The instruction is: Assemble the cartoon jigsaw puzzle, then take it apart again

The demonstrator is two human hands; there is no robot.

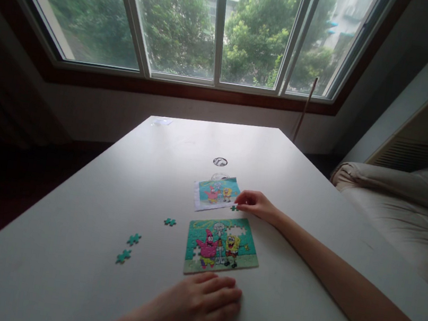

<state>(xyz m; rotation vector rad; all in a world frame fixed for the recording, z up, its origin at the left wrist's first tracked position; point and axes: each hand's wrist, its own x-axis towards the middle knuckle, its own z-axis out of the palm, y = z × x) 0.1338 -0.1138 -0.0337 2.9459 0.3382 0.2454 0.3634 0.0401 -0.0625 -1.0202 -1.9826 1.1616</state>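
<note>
A cartoon jigsaw puzzle [221,245] lies on the white table [64,245], nearly whole, with small gaps at its top right and left edge. Beyond it sits a reference picture card [215,193] of the same scene. My right hand [257,205] is stretched out beside the card, its fingertips pinched on a small green puzzle piece [234,208]. My left hand [193,302] rests flat on the table just below the puzzle, fingers together and stretched out, holding nothing. Three loose teal pieces lie to the left: one [170,222], another [133,238] and a third [123,257].
A small round object [220,161] and a clear bag [220,176] lie farther back on the table. A wide window [218,27] fills the far wall. A stick [304,109] leans there. A bed with a pillow [407,184] stands to the right.
</note>
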